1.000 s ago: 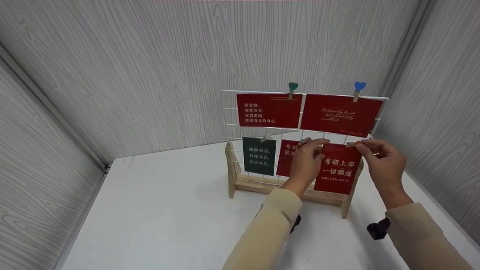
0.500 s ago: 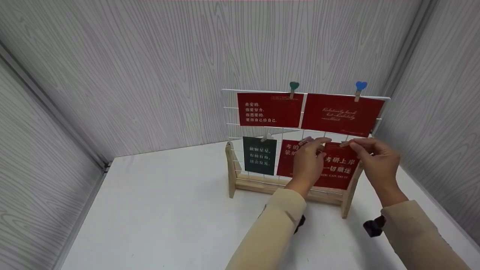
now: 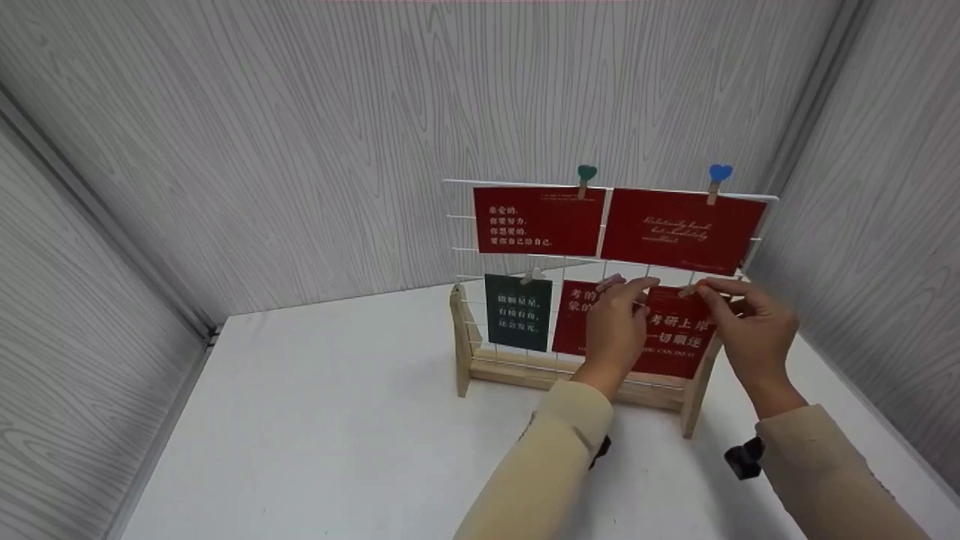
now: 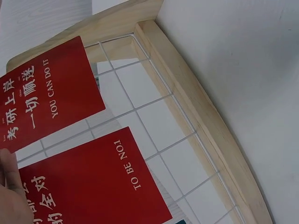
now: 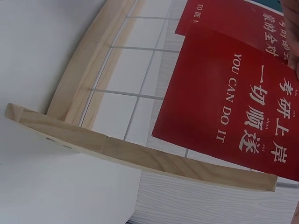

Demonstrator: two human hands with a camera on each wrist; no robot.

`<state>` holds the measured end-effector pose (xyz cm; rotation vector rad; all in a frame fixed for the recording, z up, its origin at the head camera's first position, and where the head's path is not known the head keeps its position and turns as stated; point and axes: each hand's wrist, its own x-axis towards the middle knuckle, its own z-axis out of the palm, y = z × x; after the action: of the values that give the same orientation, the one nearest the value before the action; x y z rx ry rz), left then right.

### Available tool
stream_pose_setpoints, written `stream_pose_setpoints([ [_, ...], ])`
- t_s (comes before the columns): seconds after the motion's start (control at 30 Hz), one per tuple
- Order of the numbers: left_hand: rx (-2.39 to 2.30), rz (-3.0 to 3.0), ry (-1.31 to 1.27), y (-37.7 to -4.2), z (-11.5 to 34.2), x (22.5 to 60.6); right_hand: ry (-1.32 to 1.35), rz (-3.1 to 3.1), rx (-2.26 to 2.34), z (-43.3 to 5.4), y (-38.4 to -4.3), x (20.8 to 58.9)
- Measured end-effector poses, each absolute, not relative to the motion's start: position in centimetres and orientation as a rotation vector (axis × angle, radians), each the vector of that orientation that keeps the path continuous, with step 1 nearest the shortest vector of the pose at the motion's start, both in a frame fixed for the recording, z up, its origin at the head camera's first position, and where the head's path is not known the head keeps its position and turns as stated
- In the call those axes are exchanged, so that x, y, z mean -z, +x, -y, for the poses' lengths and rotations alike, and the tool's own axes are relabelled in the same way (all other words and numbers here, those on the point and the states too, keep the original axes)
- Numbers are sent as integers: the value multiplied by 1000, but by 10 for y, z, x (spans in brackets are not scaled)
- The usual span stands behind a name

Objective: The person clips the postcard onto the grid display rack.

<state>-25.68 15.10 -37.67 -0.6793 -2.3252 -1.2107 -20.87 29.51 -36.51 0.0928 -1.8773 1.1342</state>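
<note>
In the head view my right hand pinches a small wooden clothespin at the top edge of a red card printed "YOU CAN DO IT". My left hand holds that card by its upper left edge, with the thumb and index finger there. The left wrist view shows my left fingers right at the card's edge. Behind my left hand, a second red card hangs partly hidden on the white wire grid, under a pinkish clothespin.
Two wide red cards hang on the top row, the left card under a green heart clip, the right card under a blue heart clip. A dark green card hangs lower left. A wooden stand holds the grid on the white table.
My right hand has shifted left along the card's top edge with the clothespin. The held card's lower edge has risen slightly, and my left hand has moved a little right.
</note>
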Motion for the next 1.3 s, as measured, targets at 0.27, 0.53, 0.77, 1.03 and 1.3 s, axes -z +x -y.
stream_pose_setpoints([
  [0.27,1209,2305,-686,-253,-145,380,100,1833,-1028,-289,-205,368],
  [0.53,1346,2299,-739,-249,-138,381,48,1788,-1075,-288,-200,369],
  [0.77,1356,2310,-749,-248,-127,384,-11,1759,-1121,-292,-200,373],
  [1.03,1349,2300,-803,-249,-104,394,-39,1722,-1134,-294,-203,373],
  [1.3,1273,2326,-822,-253,-65,404,29,1657,-1171,-290,-197,361],
])
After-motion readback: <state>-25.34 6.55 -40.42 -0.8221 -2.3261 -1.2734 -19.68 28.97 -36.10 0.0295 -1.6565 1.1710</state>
